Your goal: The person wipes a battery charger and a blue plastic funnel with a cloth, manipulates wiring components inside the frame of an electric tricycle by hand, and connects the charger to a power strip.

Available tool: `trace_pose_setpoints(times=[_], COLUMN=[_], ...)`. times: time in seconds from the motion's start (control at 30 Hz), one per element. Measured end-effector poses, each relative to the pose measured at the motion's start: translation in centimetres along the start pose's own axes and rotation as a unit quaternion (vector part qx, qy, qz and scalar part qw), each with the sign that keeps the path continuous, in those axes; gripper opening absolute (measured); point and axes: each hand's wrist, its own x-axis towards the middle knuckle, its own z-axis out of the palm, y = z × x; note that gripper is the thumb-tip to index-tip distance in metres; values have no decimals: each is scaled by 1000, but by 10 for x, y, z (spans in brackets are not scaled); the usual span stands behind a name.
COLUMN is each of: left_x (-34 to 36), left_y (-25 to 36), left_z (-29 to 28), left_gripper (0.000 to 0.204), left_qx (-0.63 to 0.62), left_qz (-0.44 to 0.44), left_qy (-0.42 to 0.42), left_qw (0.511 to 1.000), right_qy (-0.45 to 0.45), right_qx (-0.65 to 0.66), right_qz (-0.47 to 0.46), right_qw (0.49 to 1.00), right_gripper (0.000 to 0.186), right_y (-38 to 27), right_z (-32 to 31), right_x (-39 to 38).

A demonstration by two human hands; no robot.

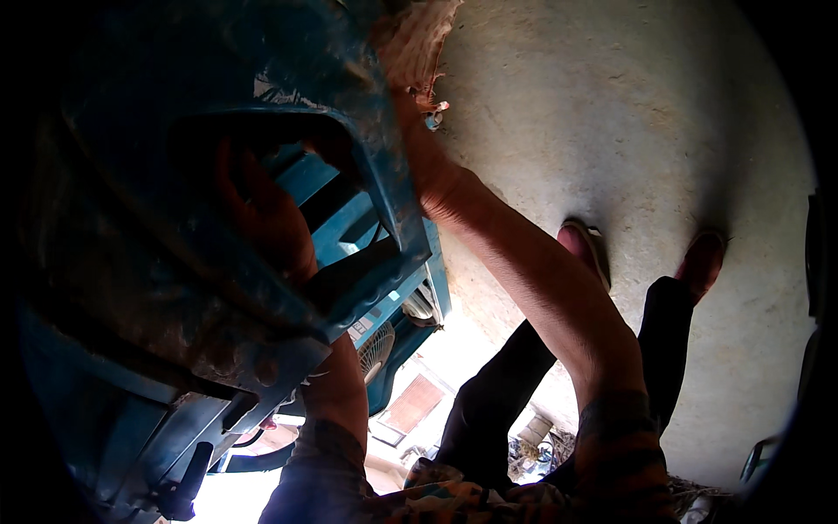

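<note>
A worn blue metal panel (367,148) with a large cut-out fills the left side. Through that opening shows my left hand (266,214), in deep shadow, with its fingers stretched upward and apart. I see nothing held in it. My right forearm crosses from the lower right to the panel's outer edge. There my right hand (416,144) lies against the edge and partly behind it, its fingers mostly hidden. Dim skin-coloured shapes inside the opening may be its fingertips. A frayed brownish cloth (419,44) hangs just above that hand.
Behind the panel are blue framework and a round wire-guarded fan (375,352). A dark lever-like part (185,480) sticks out at the lower left. Pale concrete floor (698,113) spreads to the right, under my shoes (703,262). Debris (537,454) lies near the bottom.
</note>
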Motion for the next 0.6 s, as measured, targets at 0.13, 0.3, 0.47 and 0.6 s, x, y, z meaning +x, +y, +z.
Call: trace_pose_setpoints(times=[0.13, 0.3, 0.47, 0.6], left_x=[2, 1, 1, 0], left_y=[3, 1, 1, -6], left_z=[-1, 1, 3, 3], left_gripper=[27, 26, 24, 23], left_qx=[-24, -41, -81, -104], left_qz=[-21, -54, -54, -35], left_qy=[-1, -4, -1, 11], left_qw=[999, 998, 995, 994], right_qy=[-42, -32, -60, -83], right_qx=[40, 165, -26, -96], right_qz=[70, 284, 56, 97], right_qw=[996, 944, 996, 987], right_gripper=[26, 20, 21, 19], right_y=[2, -2, 39, 24], right_z=[-4, -5, -6, -4], right_x=[-2, 4, 1, 1])
